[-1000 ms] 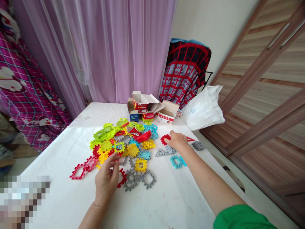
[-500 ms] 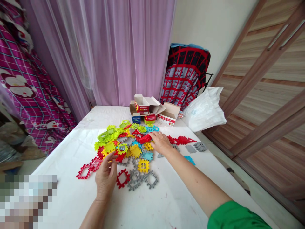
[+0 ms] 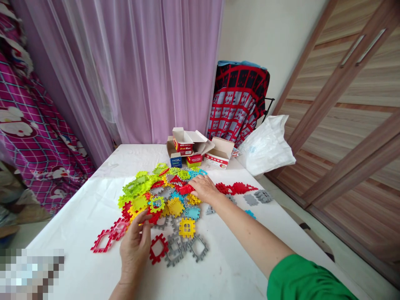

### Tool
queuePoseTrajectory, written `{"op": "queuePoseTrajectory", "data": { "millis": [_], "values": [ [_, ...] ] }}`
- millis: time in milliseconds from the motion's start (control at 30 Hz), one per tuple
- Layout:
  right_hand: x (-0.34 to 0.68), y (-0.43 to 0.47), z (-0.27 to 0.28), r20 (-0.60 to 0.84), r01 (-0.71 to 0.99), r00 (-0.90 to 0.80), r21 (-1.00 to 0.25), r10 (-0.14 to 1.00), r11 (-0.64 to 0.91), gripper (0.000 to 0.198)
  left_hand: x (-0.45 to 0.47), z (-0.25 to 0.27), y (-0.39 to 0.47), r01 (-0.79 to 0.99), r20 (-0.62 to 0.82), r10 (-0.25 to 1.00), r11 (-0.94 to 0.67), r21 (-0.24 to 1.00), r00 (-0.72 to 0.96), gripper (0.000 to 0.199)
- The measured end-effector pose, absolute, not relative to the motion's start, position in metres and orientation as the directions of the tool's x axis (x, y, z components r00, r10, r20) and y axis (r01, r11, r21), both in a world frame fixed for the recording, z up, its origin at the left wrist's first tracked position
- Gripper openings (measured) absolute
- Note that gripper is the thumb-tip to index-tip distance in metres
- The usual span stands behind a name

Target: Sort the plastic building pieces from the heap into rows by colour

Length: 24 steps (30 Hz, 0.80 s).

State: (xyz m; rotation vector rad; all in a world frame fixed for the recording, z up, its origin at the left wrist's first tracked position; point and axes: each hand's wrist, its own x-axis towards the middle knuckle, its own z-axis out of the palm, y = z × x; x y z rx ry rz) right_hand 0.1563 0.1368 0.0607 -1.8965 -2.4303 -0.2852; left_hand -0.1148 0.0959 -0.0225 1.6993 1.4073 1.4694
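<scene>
Worktop [image 3: 93, 200]: white-covered, filling the lower half of the frame.

Pile of interlocking plastic tiles [image 3: 156, 196]: centre of frame; green, yellow, red, blue and grey pieces, overlapping.

Right hand [image 3: 204, 188]: centre of frame, at the right edge of the pile. Fingers curled around the end of a red piece [image 3: 186, 189], which pointed left over the pile.

Left hand [image 3: 135, 246]: lower centre-left, palm down on the worktop. Fingers loosely spread, tips touching tiles at the near edge of the pile; holding nothing that could be made out. Red square frame tile [image 3: 158, 248] just beside it to the right.

Grey tiles [image 3: 186, 248]: lower centre, near the red frame tile.

Red pieces [image 3: 236, 188]: right of the right hand, lying flat in a row.

Small cardboard boxes [image 3: 193, 150]: upper centre, at the far edge of the worktop, flaps open.

White plastic bag [image 3: 267, 146]: right of the boxes.

Purple curtain [image 3: 150, 62]: upper centre.
</scene>
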Motion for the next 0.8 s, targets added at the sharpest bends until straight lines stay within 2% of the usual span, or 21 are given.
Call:
{"op": "queuePoseTrajectory", "data": {
  "millis": [100, 167, 233, 333, 533, 700, 800],
  "values": [
    [0.169, 0.141, 0.069, 0.156, 0.942, -0.332, 0.107, 0.930, 0.318, 0.022, -0.116, -0.023, 0.096, 0.388, 0.418, 0.901, -0.347, 0.854, -0.115, 0.034],
    [0.184, 0.146, 0.078, 0.167, 0.945, -0.325, 0.084, 0.931, 0.315, 0.026, -0.116, -0.022, 0.095, 0.376, 0.410, 0.905, -0.341, 0.861, -0.118, 0.035],
    [0.205, 0.152, 0.088, 0.142, 0.973, -0.232, 0.045, 0.962, 0.228, 0.032, -0.115, -0.021, 0.094, 0.369, 0.391, 0.913, -0.324, 0.871, -0.121, 0.036],
    [0.241, 0.161, 0.099, 0.024, 0.998, -0.061, 0.011, 0.998, 0.061, 0.033, -0.115, -0.020, 0.094, 0.377, 0.358, 0.923, -0.285, 0.881, -0.139, 0.037],
    [0.289, 0.171, 0.094, -0.151, 0.998, 0.061, 0.003, 0.987, -0.061, 0.029, -0.115, -0.021, 0.096, 0.351, 0.312, 0.933, -0.236, 0.906, -0.178, 0.039],
    [0.296, 0.179, 0.080, -0.184, 0.992, 0.102, -0.061, 0.978, -0.115, 0.032, -0.116, -0.019, 0.094, 0.320, 0.266, 0.939, -0.188, 0.929, -0.219, 0.044],
    [0.296, 0.181, 0.074, -0.149, 0.978, 0.161, -0.110, 0.976, -0.178, 0.034, -0.116, -0.018, 0.094, 0.317, 0.245, 0.936, -0.158, 0.935, -0.254, 0.045]
  ]
}}
